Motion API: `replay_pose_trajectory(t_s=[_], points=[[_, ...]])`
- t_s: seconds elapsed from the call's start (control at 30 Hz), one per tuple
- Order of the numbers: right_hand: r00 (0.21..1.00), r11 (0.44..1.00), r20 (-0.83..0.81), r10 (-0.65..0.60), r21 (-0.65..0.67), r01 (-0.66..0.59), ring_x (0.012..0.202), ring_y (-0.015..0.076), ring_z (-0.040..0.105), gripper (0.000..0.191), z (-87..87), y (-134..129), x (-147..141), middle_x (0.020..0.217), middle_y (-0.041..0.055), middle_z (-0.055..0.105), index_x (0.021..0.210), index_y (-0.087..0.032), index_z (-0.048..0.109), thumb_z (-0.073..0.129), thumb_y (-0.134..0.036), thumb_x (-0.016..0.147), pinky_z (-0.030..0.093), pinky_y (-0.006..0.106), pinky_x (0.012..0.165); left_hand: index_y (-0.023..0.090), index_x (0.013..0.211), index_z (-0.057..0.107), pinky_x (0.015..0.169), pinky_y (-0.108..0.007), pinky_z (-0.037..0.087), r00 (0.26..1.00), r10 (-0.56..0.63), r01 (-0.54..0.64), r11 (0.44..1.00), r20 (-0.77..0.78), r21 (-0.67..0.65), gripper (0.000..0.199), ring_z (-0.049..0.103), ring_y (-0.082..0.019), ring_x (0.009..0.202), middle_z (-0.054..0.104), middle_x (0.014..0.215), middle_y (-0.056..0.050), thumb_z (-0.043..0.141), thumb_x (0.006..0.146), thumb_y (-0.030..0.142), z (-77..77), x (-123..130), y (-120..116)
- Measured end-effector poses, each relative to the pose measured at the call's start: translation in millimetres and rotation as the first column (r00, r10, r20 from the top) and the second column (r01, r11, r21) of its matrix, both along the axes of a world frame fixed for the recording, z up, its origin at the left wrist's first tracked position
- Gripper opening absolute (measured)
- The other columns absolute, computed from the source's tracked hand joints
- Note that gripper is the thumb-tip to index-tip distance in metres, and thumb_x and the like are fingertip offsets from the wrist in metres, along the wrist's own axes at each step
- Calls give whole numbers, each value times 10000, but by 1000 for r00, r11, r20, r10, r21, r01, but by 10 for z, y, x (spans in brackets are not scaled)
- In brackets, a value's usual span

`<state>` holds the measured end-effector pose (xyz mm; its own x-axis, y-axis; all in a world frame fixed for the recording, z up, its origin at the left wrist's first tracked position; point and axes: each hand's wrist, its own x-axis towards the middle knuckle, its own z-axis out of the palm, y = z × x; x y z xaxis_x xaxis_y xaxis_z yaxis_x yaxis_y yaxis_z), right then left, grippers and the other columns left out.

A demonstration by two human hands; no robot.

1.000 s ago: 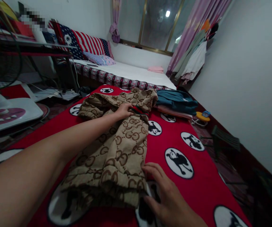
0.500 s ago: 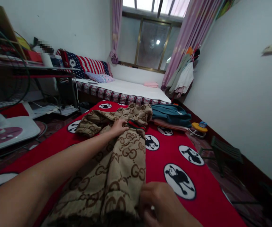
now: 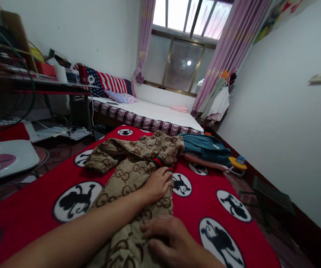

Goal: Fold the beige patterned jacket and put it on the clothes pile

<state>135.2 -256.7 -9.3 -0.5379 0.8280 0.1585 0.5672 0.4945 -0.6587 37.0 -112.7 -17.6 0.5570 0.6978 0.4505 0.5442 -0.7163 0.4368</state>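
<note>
A tan garment (image 3: 127, 173) with a brown letter pattern lies lengthwise on a red blanket (image 3: 188, 212) printed with black figures in white circles. One sleeve (image 3: 100, 156) reaches out to the left, and a green and red striped band (image 3: 158, 161) crosses the middle. Just below that band, my left hand (image 3: 157, 183) rests flat on the cloth with its fingers stretched out. Nearer to me, my right hand (image 3: 170, 238) lies over the lower part of the garment, fingers extended and thumb apart. The garment's near end is partly hidden under my left forearm and right hand.
Folded teal clothing (image 3: 205, 147) sits at the blanket's far right corner. Beyond stands a bed (image 3: 155, 108) with a white cover. A cluttered desk (image 3: 57, 85) and a white fan base (image 3: 12, 160) are on the left; a yellow stool (image 3: 237, 163) and a dark folding chair (image 3: 272, 195) are on the right.
My left hand has moved right and nearer, off the striped band's left end. My right hand has shifted left onto the cloth and opened. The garment's lower part looks narrower, its left side drawn in.
</note>
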Motion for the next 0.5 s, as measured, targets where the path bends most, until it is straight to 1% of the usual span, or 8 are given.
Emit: replay_pose_trajectory(t_s=[0.03, 0.1, 0.2, 0.27, 0.33, 0.37, 0.43, 0.5], points=[[995, 997, -59, -79, -31, 78, 846, 176, 679, 229, 85, 94, 93, 873, 33, 741, 872, -187, 718, 511, -282, 849, 501, 280, 804, 169, 1236, 591, 1097, -400, 378, 1000, 11, -10, 1000, 14, -10, 356, 484, -255, 1261, 518, 1358, -124, 526, 894, 245, -99, -1, 6], [943, 960, -182, -279, -66, 272, 622, 145, 637, 238, 233, 383, 306, 675, 12, 683, 769, -168, 683, 501, -296, 852, 480, 239, 606, 186, 1222, 595, 1092, -397, 387, 999, 15, -14, 1000, 50, -23, 337, 492, -246, 1253, 521, 1358, -112, 513, 903, 259, -208, -10, 16], [770, 838, -369, -521, -51, 543, 561, 148, 607, 225, 341, 997, 641, 728, 26, 674, 886, -156, 649, 529, -324, 796, 470, 257, 548, 201, 1177, 617, 1082, -391, 401, 996, 0, 2, 1000, 87, -20, 301, 505, -242, 1243, 535, 1345, -107, 526, 895, 258, -206, -19, 21], [683, 742, -418, -599, 30, 670, 662, 188, 639, 268, 345, 1425, 809, 803, 76, 685, 894, -142, 641, 524, -348, 769, 511, 307, 639, 200, 1172, 621, 1089, -405, 397, 996, -1, 3, 1000, 85, -24, 301, 498, -251, 1256, 531, 1358, -114, 535, 889, 256, -182, -16, 19], [642, 648, -441, -627, 161, 744, 881, 238, 655, 393, 330, 1804, 884, 1023, 161, 678, 1020, -103, 636, 505, -386, 782, 519, 369, 811, 194, 1202, 610, 1101, -434, 385, 998, 4, -3, 1000, 63, -27, 330, 481, -267, 1279, 515, 1385, -127, 541, 885, 256, -185, -10, 13], [644, 614, -438, -627, 230, 755, 1026, 257, 625, 479, 323, 1970, 883, 1169, 198, 633, 1135, -77, 605, 483, -402, 805, 487, 389, 912, 191, 1222, 600, 1103, -449, 382, 999, 7, -6, 1000, 48, -25, 351, 473, -278, 1289, 504, 1401, -135, 546, 882, 259, -196, -7, 7], [685, 593, -378, -623, 343, 728, 1294, 253, 467, 609, 317, 2262, 822, 1424, 209, 463, 1365, -52, 449, 405, -409, 873, 370, 390, 1073, 186, 1247, 588, 1106, -475, 377, 1000, 7, -6, 1000, 20, -12, 379, 455, -298, 1311, 475, 1431, -152, 551, 879, 268, -224, -1, -10], [735, 616, -250, -630, 414, 670, 1441, 211, 256, 635, 314, 2516, 717, 1553, 156, 297, 1480, -72, 289, 320, -390, 932, 255, 377, 1149, 191, 1227, 603, 1114, -506, 360, 1000, -5, 5, 1000, 1, 20, 362, 415, -318, 1348, 438, 1463, -165, 549, 879, 272, -248, 6, -34]])
